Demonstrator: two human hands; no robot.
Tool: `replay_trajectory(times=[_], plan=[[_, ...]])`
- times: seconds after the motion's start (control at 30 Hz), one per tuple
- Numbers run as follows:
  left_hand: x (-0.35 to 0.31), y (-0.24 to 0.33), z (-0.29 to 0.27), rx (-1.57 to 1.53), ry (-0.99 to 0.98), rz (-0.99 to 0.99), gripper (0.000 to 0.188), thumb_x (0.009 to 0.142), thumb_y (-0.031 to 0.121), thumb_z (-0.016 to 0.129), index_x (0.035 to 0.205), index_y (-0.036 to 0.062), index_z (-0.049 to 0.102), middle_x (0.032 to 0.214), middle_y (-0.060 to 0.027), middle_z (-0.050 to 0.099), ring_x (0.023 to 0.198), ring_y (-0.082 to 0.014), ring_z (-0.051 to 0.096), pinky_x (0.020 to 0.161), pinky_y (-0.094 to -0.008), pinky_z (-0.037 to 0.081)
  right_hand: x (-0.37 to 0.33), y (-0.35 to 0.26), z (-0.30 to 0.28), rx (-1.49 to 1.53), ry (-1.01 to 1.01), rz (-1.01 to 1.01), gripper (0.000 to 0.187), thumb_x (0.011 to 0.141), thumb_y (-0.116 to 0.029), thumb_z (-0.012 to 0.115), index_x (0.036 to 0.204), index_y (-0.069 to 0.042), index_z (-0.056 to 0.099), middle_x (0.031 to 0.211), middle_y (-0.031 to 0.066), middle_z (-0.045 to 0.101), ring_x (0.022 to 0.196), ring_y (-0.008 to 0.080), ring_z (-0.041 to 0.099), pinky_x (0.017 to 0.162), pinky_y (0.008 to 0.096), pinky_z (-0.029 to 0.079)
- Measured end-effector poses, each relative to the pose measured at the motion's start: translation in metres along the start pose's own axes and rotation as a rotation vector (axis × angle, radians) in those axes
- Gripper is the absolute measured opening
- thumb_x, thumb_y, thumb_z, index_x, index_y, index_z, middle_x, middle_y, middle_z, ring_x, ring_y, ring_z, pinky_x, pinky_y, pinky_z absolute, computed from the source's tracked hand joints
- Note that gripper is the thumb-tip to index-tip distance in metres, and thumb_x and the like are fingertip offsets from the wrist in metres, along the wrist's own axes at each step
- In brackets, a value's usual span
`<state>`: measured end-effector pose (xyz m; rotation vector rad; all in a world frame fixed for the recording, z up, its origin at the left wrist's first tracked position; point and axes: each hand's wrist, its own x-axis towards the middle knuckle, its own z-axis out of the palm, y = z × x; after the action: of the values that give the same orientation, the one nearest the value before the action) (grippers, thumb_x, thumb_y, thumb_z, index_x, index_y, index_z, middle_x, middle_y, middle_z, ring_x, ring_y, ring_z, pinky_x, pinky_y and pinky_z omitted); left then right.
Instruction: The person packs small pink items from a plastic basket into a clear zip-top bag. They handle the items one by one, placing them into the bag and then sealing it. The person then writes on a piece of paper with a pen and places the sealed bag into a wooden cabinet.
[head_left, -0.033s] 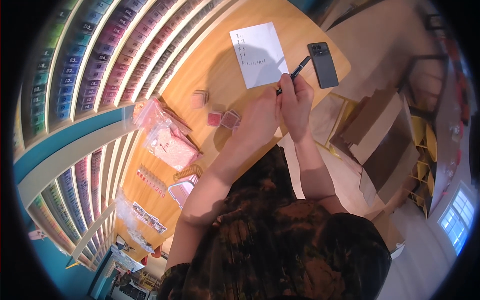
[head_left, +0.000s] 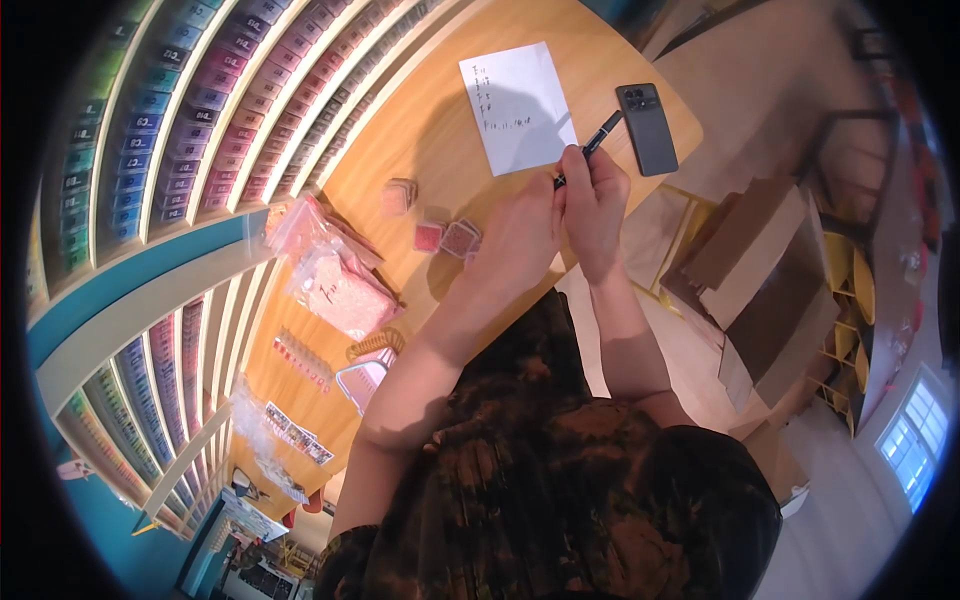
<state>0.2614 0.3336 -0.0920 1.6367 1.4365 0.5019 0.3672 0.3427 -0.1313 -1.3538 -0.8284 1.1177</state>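
Observation:
Over the near edge of the wooden table my two hands are close together. My right hand (head_left: 594,215) is closed on a black pen (head_left: 602,132), whose upper part sticks out past the thumb toward the phone. Beside the pen's lower end is my left hand (head_left: 518,228), its fingers curled in and mostly hidden by its own back. Beyond the hands lies a white sheet of paper (head_left: 515,105) with several handwritten lines. Left of my left hand sit small clear boxes with pink contents (head_left: 428,237) and a small pale pink stack (head_left: 398,197).
A dark grey phone (head_left: 648,130) lies right of the paper. Bags of pink beads (head_left: 345,295) and a small basket (head_left: 378,345) are on the table's left. Shelves of coloured containers (head_left: 215,110) line the left side. An open cardboard box (head_left: 765,280) stands at right.

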Motion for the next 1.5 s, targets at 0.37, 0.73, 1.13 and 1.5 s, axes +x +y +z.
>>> replay_trajectory(times=[0.37, 0.73, 1.13, 1.5], plan=[[-0.024, -0.007, 0.002, 0.347, -0.03, 0.032, 0.015, 0.1, 0.012, 0.05, 0.095, -0.0016, 0.049, 0.071, -0.0238, 0.061, 0.064, -0.0426, 0.062, 0.058, -0.0507, 0.048, 0.075, 0.017, -0.088, -0.136, 0.359, -0.124, 0.023, 0.098, -0.016, 0.057, 0.08, -0.002, 0.059, 0.061, -0.0018, 0.049, 0.05, 0.0064, 0.045, 0.047, 0.0217, 0.034], [0.034, -0.062, 0.006, 0.409, -0.052, 0.093, 0.01, 0.093, 0.006, 0.057, 0.098, -0.0015, 0.054, 0.105, -0.0227, 0.063, 0.094, -0.0384, 0.06, 0.078, -0.0467, 0.048, 0.085, 0.06, -0.028, 0.156, 0.063, -0.129, 0.009, 0.093, -0.003, 0.064, 0.101, 0.0, 0.063, 0.083, 0.0066, 0.065, 0.073, 0.0113, 0.064, 0.067, 0.0269, 0.055], [0.054, -0.131, 0.047, 0.475, -0.043, 0.222, 0.023, 0.09, 0.003, 0.054, 0.112, -0.0039, 0.058, 0.147, -0.0173, 0.046, 0.14, -0.0385, 0.037, 0.112, -0.0447, 0.036, 0.094, 0.155, -0.008, -0.204, -0.057, -0.327, 0.013, 0.086, -0.001, 0.069, 0.096, -0.002, 0.061, 0.08, 0.0019, 0.063, 0.068, 0.0046, 0.056, 0.06, 0.0203, 0.047], [0.059, -0.134, 0.045, 0.365, -0.095, 0.191, 0.039, 0.087, 0.0, 0.057, 0.125, -0.0052, 0.055, 0.145, -0.0217, 0.047, 0.138, -0.0425, 0.037, 0.114, -0.0451, 0.035, 0.09, 0.149, -0.009, -0.327, -0.127, -0.379, 0.011, 0.085, -0.007, 0.07, 0.091, -0.006, 0.06, 0.064, 0.0017, 0.06, 0.053, 0.008, 0.056, 0.051, 0.0238, 0.047]])
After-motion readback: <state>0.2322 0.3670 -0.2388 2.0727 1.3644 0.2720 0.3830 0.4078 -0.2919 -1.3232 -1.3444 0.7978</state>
